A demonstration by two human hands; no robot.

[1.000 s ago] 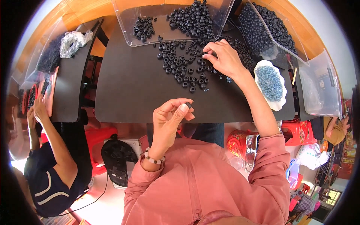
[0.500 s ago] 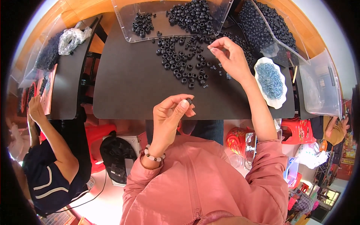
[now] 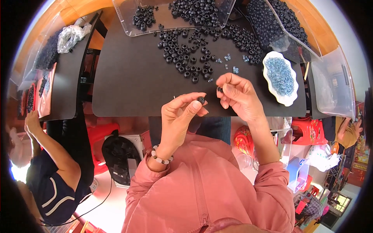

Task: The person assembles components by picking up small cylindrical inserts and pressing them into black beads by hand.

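Note:
My left hand (image 3: 178, 112) pinches a round black bead (image 3: 201, 100) between thumb and fingertips, just over the table's near edge. Close beside it on the right, my right hand (image 3: 241, 98) is closed on a small black piece (image 3: 220, 89), apparently another bead, partly covered by the fingers. The hands are near each other but apart. Beyond them, many loose black beads (image 3: 184, 58) lie spread on the dark table (image 3: 124, 77). A few small clear-blue coil-like pieces (image 3: 235, 70) lie nearer my right hand. To the right stands a white scalloped dish (image 3: 288, 102) filled with tiny blue pieces.
A clear plastic box (image 3: 134, 33) with black beads sits at the far edge. Another clear bin (image 3: 297, 35) full of black beads stands far right, beside a clear container (image 3: 332, 89). On the left, a person in a dark shirt (image 3: 54, 190) works at another table (image 3: 66, 93).
My right hand has come back from the bead pile toward my left hand, now with a small black piece in its fingers. The left hand still holds its bead.

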